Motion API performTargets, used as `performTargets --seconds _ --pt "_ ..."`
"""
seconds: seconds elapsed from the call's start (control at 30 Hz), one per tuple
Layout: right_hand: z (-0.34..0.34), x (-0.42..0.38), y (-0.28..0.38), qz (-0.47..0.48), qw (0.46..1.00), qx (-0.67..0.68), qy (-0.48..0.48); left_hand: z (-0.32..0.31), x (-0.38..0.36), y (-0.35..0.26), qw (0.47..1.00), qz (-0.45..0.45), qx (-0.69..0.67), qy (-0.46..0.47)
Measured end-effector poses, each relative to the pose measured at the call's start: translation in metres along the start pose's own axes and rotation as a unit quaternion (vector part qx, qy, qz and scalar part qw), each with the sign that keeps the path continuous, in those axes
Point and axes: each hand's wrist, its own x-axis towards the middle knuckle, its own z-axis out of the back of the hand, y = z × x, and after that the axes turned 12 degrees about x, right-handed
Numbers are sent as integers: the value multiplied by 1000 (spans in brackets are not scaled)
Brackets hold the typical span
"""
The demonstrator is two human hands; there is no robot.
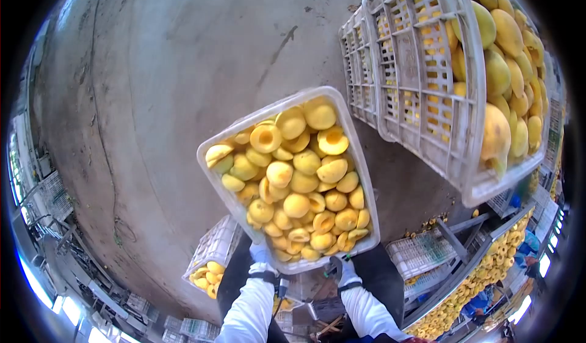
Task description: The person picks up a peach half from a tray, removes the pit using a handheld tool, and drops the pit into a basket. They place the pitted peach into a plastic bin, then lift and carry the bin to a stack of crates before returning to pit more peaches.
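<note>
A white plastic crate (363, 187) full of halved yellow peaches (296, 205) is right in front of me, tilted slightly in view. My left hand (262, 255), in a pale glove, grips its near left corner, with the fingers partly hidden by the crate. At the near right edge, my right hand (347, 271) is closed on the rim. Something dark with a bit of green shows at its fingers, too small to name. Several peach halves lie cut side up, showing hollow centres.
Stacked crates (421, 68) of whole yellow fruit (506, 68) stand at the right. A smaller crate (217, 245) with peaches is by my left leg. A long sorting table (482, 282) heaped with fruit runs lower right, people beside it. A cable (101, 129) crosses the concrete floor (183, 56).
</note>
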Motion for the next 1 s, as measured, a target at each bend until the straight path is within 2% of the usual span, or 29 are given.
performTargets --seconds 0.03,0.07,0.1,0.17,0.2,0.23,0.3,0.33,0.37,0.4,0.5,0.57,0.63,0.7,0.73,0.77,0.83,0.87,0.9,0.97,1.0 --pt "-19 -19 7 31 998 41 -32 -2 2 1 1000 1 -1 -31" --pt "-14 -10 4 13 998 37 -53 2 15 9 996 20 33 -78" --pt "-18 -11 2 -5 996 36 -76 5 11 5 996 15 28 -84" --pt "-21 -20 3 33 996 39 -77 -3 3 -6 997 1 12 -78" --pt "-30 -27 6 33 996 38 -77 7 16 0 995 25 52 -87" --pt "-42 -32 8 29 996 38 -81 -2 7 -19 997 15 0 -73" --pt "-55 -39 15 28 995 40 -86 -8 16 -40 995 27 47 -87" --pt "-57 -45 22 41 999 9 -29 -14 10 -53 998 5 -2 -61" --pt "-63 -50 22 42 998 41 -24 -15 8 -66 999 -31 -2 -33" --pt "-70 -56 26 53 996 75 21 -18 -2 -89 998 -66 10 -9" --pt "-135 -92 67 79 983 117 114 -42 -8 -189 982 -164 50 78" --pt "-184 -105 106 135 964 46 224 -78 -8 -246 962 -234 57 130" --pt "-223 -111 142 117 940 28 319 -109 3 -293 950 -260 53 165" --pt "-272 -106 168 137 912 13 386 -123 12 -338 940 -239 24 243" --pt "-290 -102 183 131 898 25 420 -129 10 -352 926 -268 40 263" --pt "-304 -104 192 126 882 36 453 -127 7 -362 911 -294 57 283" --pt "-317 -123 204 207 876 46 433 -112 -11 -360 909 -355 124 180" --pt "-313 -139 204 219 878 96 414 -102 -28 -350 904 -372 161 132" --pt "-301 -140 200 238 877 59 413 -92 -38 -339 896 -390 196 86" --pt "-262 -131 178 281 871 -9 402 -57 -39 -308 894 -370 237 85" --pt "-231 -136 172 294 875 -55 380 -41 -53 -290 907 -333 224 125"
